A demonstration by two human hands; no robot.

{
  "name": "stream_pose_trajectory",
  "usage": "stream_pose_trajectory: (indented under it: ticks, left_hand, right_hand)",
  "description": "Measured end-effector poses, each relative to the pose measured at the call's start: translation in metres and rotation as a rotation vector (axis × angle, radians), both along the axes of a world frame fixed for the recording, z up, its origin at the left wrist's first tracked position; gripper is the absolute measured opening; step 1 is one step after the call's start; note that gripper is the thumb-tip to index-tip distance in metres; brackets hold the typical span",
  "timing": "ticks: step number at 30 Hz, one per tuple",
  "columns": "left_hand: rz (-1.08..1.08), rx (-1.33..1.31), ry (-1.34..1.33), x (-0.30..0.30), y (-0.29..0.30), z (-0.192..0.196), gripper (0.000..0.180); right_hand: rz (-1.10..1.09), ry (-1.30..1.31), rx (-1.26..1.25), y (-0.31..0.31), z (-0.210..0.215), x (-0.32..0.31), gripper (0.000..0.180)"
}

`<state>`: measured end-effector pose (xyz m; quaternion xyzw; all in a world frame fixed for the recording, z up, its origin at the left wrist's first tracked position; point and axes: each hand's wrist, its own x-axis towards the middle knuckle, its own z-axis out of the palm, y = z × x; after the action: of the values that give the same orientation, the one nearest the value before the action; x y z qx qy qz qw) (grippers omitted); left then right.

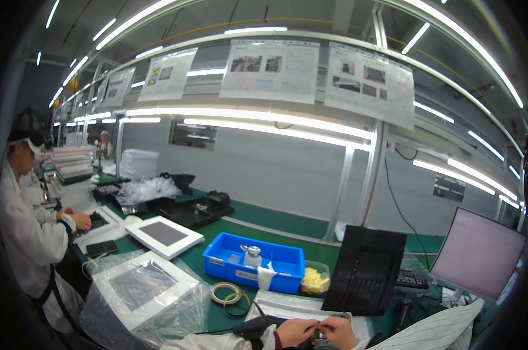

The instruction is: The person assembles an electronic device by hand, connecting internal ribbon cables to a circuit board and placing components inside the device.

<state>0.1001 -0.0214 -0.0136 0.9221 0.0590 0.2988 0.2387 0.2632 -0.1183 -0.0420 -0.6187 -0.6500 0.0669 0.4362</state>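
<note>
Room: factory line under long ceiling strip lights, with printed sheets hanging from an overhead rail and a grey partition behind the bench.
Surface: green bench top, running from far left to right.
Left hand: at the lower edge, fingers curled and pinched toward the right hand; a small item sits between the two, too small and too hidden to identify.
Right hand: touching the left hand fingertip to fingertip, fingers bent inward; I cannot tell which hand bears the item.
Held item: at the meeting point of the fingertips, low centre, above a clear plastic tray.
Sleeves: white on the left forearm, striped white on the right.
Near the hands: a black handheld tool just left of the left wrist; tape rings on the bench beyond it.
Blue bin: behind the tape rings, holding a small metal weight.
Yellow pieces: in a clear tub, just beside the bin's right end.
Black panel: upright, right of the tub.
Monitor: far right, screen pale.
White framed panels: left of the bin, one inside a clear bag.
Co-worker: at the far left in a white coat, hand on a tray.
</note>
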Motion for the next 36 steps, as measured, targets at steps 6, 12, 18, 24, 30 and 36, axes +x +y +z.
stream_pose_trajectory:
  ticks: [6,12,18,24,30,36]
  left_hand:
    - [-0.008,-0.003,0.044,0.004,0.005,-0.006,0.018]
    - [0.000,0.010,0.038,0.004,0.005,-0.009,0.017]
    - [-0.007,-0.009,0.024,0.006,0.006,-0.012,0.018]
    - [0.027,-0.017,0.041,0.005,0.002,-0.009,0.018]
    - [0.028,-0.017,0.062,0.005,0.003,-0.008,0.020]
    - [0.043,0.008,0.046,0.011,0.010,-0.018,0.020]
  right_hand:
    - [-0.013,0.057,-0.042,0.002,-0.004,0.001,0.012]
    - [0.000,0.020,0.003,0.006,-0.015,0.008,0.012]
    - [-0.008,0.038,-0.018,0.006,-0.018,0.008,0.013]
    - [-0.002,0.010,-0.027,0.007,-0.020,0.012,0.013]
    - [0.015,0.026,-0.003,0.011,-0.029,0.017,0.011]
    - [0.028,0.045,-0.011,0.010,-0.020,0.013,0.010]
